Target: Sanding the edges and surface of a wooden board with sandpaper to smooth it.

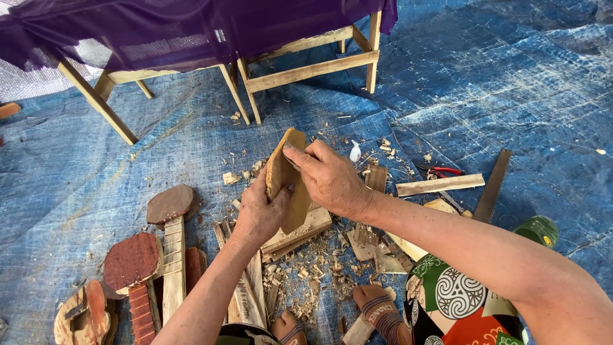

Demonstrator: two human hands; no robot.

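My left hand (260, 212) grips a flat, light brown piece of wood (279, 172) from below, holding it on edge above a wooden block (314, 223). My right hand (327, 177) is closed over the upper right side of the same piece, thumb and fingers pressed on its top edge. Whether a tool lies under my right hand cannot be made out. Wood chips (306, 271) are scattered on the blue tarp (498, 83) beneath.
Small guitar-shaped wooden pieces (169, 243) lie at the left. A handsaw (493, 186), red-handled pliers (440, 170) and a wooden slat (440, 184) lie at the right. Wooden stools (306, 67) under purple cloth stand behind. My sandalled feet (380, 310) are at the bottom.
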